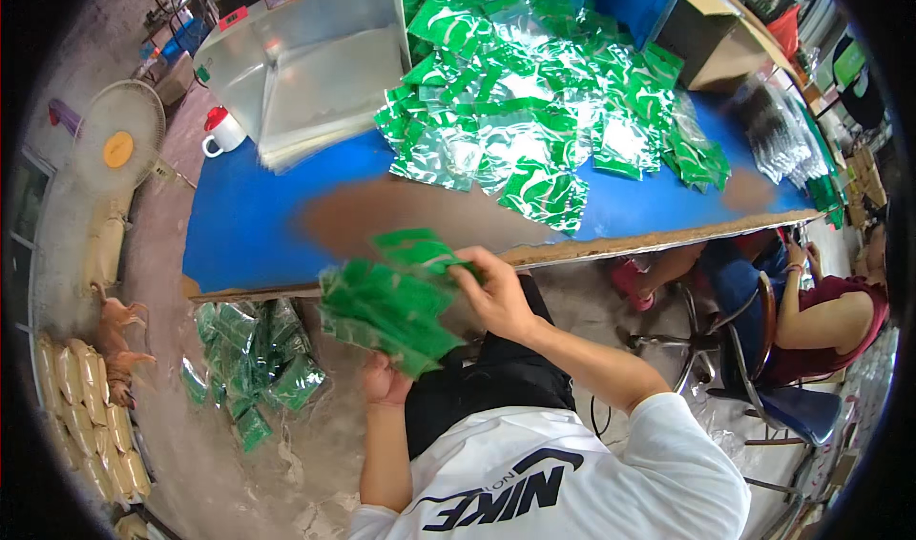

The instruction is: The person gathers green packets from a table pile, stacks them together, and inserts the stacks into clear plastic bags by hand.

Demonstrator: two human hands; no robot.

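In front of my lap, my left hand (pixel 385 381) grips a bunch of green plastic bags (pixel 386 316) from below. The bunch is blurred by motion and hides most of the fingers. My right hand (pixel 498 297) is closed on one green bag (pixel 415 248) at the upper edge of the bunch; I cannot tell whether that bag is fully apart from the others. Beyond my hands, a large heap of shiny green-and-silver bags (pixel 534 101) covers much of the blue table (pixel 243 239).
More green bags (pixel 253 349) lie on the floor at left. A metal bin (pixel 329 87) and a white mug (pixel 221 135) stand on the table's left. A fan (pixel 116 149) and a dog (pixel 118 340) are farther left. Another person (pixel 830 321) sits on a chair at right.
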